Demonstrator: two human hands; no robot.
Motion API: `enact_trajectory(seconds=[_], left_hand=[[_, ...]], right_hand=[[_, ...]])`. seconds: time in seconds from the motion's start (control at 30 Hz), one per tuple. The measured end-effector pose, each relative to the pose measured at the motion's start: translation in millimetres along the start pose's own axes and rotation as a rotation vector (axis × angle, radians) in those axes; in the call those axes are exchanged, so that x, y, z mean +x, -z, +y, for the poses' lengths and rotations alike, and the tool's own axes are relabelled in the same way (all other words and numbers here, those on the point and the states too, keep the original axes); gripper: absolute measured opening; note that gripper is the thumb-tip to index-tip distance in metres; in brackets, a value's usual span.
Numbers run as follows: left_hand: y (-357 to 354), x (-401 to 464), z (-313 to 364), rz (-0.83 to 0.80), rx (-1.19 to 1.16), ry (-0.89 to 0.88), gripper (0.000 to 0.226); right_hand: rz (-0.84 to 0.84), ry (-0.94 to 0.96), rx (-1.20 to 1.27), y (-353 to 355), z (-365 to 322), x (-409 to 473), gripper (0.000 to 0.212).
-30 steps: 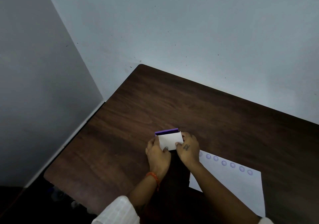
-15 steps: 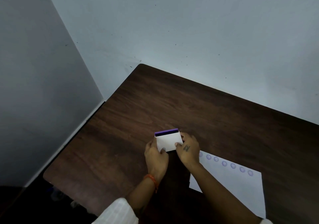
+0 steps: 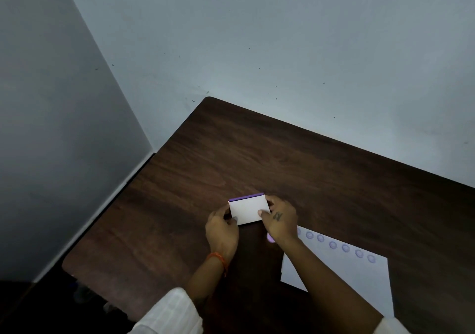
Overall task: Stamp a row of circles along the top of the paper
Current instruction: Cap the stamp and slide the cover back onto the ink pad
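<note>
A small white box with a purple far edge, the ink pad [image 3: 248, 209], rests on the dark wooden table [image 3: 295, 169]. My left hand [image 3: 222, 232] grips its left side and my right hand [image 3: 279, 222] grips its right side. A pale purple bit [image 3: 270, 237] shows under my right palm; I cannot tell what it is. The white paper [image 3: 352, 277] lies to the right, partly under my right forearm. A row of several purple circles [image 3: 339, 246] runs along its top edge.
The table sits in a corner, with a pale wall behind and a grey wall to the left. Its left edge and rounded front-left corner [image 3: 69, 261] drop off to a dark floor.
Both hands keep hold of the ink pad. The box and hands have barely shifted; the lid looks pressed flatter against the base.
</note>
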State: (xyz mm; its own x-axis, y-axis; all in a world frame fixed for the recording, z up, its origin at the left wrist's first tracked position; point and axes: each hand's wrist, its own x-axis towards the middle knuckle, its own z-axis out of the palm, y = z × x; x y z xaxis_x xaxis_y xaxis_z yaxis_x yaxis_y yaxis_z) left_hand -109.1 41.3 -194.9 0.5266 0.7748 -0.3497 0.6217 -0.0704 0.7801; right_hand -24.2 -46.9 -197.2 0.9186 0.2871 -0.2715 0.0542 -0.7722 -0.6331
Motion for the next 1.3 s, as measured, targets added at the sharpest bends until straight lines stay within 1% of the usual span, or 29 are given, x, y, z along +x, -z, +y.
enact_trajectory(seconds=[0.13, 0.23, 0.3, 0.4, 0.47, 0.57, 0.63, 0.7, 0.8, 0.83, 0.9, 1.0, 1.17, 1.3], left_hand=[[2.3, 5.1, -1.5, 0.008, -0.002, -0.002, 0.035], [3.3, 7.6, -2.2, -0.009, 0.012, -0.008, 0.036], [4.7, 8.3, -1.9, -0.018, 0.025, -0.01, 0.038], [9.2, 7.3, 4.9, 0.006, 0.086, -0.058, 0.04], [13.7, 6.6, 14.3, 0.052, 0.172, -0.16, 0.042], [18.3, 10.5, 36.5, 0.108, 0.315, -0.424, 0.049], [18.3, 15.7, 54.8, 0.091, 0.393, -0.61, 0.054], [17.7, 21.5, 77.8, 0.085, 0.472, -0.777, 0.058], [18.9, 23.5, 124.4, 0.128, 0.55, -0.993, 0.064], [19.9, 23.5, 141.8, 0.146, 0.568, -1.054, 0.067], [21.6, 25.3, 174.2, 0.217, 0.617, -1.165, 0.067], [29.6, 19.6, 229.2, 0.314, 0.627, -1.27, 0.064], [51.7, -6.5, 326.6, 0.488, 0.532, -1.434, 0.062], [74.3, -37.3, 395.7, 0.641, 0.477, -1.522, 0.062]], right_hand=[[-0.004, 0.007, -0.033, 0.1, -2.2, 2.6, 0.046], [-0.016, -0.002, -0.05, 1.2, -2.7, 2.2, 0.047], [-0.042, 0.03, -0.061, 2.8, -2.4, 2.6, 0.046], [-0.049, 0.056, -0.106, 12.6, -9.4, 4.3, 0.047], [0.018, 0.088, -0.125, 23.6, -17.3, 4.7, 0.049], [0.166, 0.232, -0.131, 41.1, -33.0, 1.6, 0.048], [0.248, 0.319, -0.153, 51.7, -41.3, 1.7, 0.046], [0.317, 0.407, -0.216, 64.2, -49.6, 5.1, 0.047], [0.442, 0.521, -0.307, 94.5, -61.4, 9.9, 0.05], [0.49, 0.541, -0.321, 106.7, -66.8, 12.2, 0.052], [0.57, 0.556, -0.355, 131.1, -78.7, 16.8, 0.058], [0.7, 0.577, -0.37, 179.0, -101.2, 22.7, 0.066], [0.894, 0.597, -0.421, 272.6, -148.8, 20.7, 0.065], [1.048, 0.633, -0.442, 341.2, -184.0, 5.1, 0.066]])
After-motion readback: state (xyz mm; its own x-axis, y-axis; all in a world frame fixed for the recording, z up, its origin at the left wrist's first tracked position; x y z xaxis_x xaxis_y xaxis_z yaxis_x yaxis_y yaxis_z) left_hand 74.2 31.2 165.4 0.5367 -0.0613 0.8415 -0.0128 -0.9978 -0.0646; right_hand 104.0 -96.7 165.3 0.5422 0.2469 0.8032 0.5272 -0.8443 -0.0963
